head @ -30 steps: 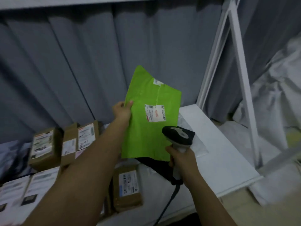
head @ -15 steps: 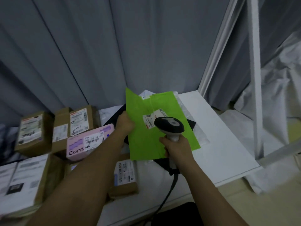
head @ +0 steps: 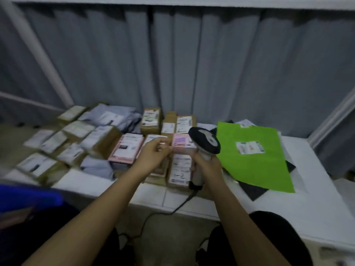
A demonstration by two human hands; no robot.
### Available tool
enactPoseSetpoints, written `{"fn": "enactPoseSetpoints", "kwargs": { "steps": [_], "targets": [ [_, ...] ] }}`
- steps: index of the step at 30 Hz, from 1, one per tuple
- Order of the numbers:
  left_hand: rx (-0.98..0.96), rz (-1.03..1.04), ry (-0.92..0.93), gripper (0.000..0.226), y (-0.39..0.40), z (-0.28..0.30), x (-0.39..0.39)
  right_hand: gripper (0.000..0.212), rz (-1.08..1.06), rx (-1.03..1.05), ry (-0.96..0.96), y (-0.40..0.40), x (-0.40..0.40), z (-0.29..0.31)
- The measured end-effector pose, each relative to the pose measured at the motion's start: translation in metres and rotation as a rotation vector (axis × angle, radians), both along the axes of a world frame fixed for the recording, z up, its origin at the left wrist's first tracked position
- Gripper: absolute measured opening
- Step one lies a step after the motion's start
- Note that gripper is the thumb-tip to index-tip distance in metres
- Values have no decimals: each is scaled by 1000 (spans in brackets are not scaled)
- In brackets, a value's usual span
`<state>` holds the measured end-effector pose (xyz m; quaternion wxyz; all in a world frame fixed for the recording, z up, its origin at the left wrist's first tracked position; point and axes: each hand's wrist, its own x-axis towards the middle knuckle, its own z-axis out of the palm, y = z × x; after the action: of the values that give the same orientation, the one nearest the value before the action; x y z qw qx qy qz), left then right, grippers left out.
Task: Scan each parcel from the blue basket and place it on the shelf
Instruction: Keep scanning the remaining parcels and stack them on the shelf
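The green parcel [head: 253, 156] lay flat on the white shelf [head: 307, 198], label up, its lower edge overlapping a black mailer [head: 253, 191] beneath it. No hand touched it.

The right hand [head: 208, 167] gripped the barcode scanner [head: 204, 144] by its pale handle, fingers curled round it, with the dark head tilted up and to the left. The scanner's cable [head: 169, 212] ran down off the shelf edge toward the floor.

The left hand [head: 153, 154] hovered above the parcels in the middle of the shelf, holding nothing. Its fingers were loosely curled, and thumb and fingertips seemed close together, though motion blur made that hard to tell for certain.

To the left of the green parcel stood a crowd of other parcels: a pink box [head: 126, 148] just left of the left hand, a second pink box [head: 182, 143] partly behind the scanner, brown cartons [head: 150, 120] with white labels toward the curtain, and grey mailers [head: 109, 118] farther left. A labelled carton [head: 180, 171] lay just beside the right hand.

The blue basket [head: 28, 196] showed only as a blurred corner at the lower left, in front of the shelf. A grey curtain [head: 192, 64] hung behind everything.
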<state>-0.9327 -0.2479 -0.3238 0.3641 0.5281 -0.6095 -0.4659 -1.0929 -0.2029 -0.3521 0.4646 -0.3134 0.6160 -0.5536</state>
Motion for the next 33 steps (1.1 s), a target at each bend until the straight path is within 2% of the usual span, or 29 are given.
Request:
{"fn": "enactPoseSetpoints", "kwargs": {
  "steps": [1,3,7,11,14,19,23,26,28,33],
  "targets": [
    [-4,38,6,19,12,7,26,11,39,-18,-12,0,29,0],
    [-52,135,46,19,35,19,83,24,127,-62,-43,-2,86,4],
    [-162,397,173,21,81,31,203,24,368,-138,-105,-9,198,32],
    [-136,744,205,20,133,4,313,38,524,-190,34,-8,306,40],
    [-16,909,162,13,169,-35,369,36,657,-209,130,-1,372,25],
    [230,1006,101,10,215,-108,421,48,937,-121,324,21,437,-9],
    [397,1030,63,6,235,-172,442,30,1078,-4,459,31,449,-41],
    [496,1012,-2,27,232,-214,452,21,1106,66,540,32,454,-53],
    [557,953,-82,45,224,-239,459,19,1103,109,506,31,458,-56],
    [715,840,-309,64,212,-308,469,20,1099,149,450,27,468,-65]
  ]
}}
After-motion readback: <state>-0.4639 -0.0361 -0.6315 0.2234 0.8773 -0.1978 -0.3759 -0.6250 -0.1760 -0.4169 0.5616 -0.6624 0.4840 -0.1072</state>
